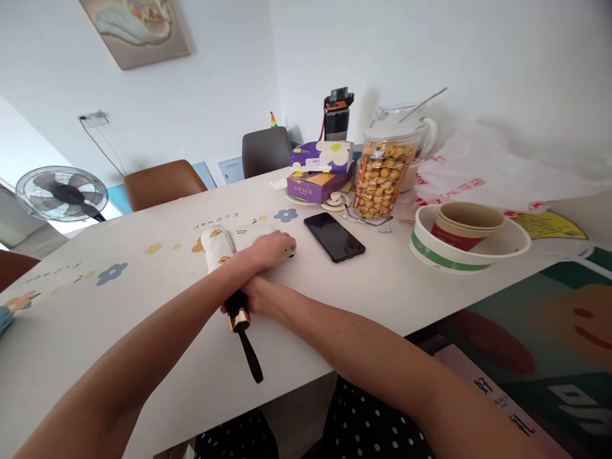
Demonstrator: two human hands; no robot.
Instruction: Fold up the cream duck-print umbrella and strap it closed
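My arms cross over the white table, the left over the right. A folded umbrella (217,247) lies on it, its white canopy printed with small orange figures, with a black handle, a gold-coloured ring and a black strap hanging toward me. Around the handle my right hand (255,296) is closed, partly hidden under my left wrist. Beyond it, my left hand (277,247) is closed with curled fingers over a small white thing (289,252), mostly covered, whose kind I cannot make out. A black phone (335,236) lies flat just right of my left hand.
Behind the phone are eyeglasses (368,220), a purple tissue pack (320,157) on a purple box (318,185), and a snack jar (384,175). A white bowl (444,259) with paper cups (468,223) stands right, near a plastic bag (502,169). Chairs (162,183) line the far side.
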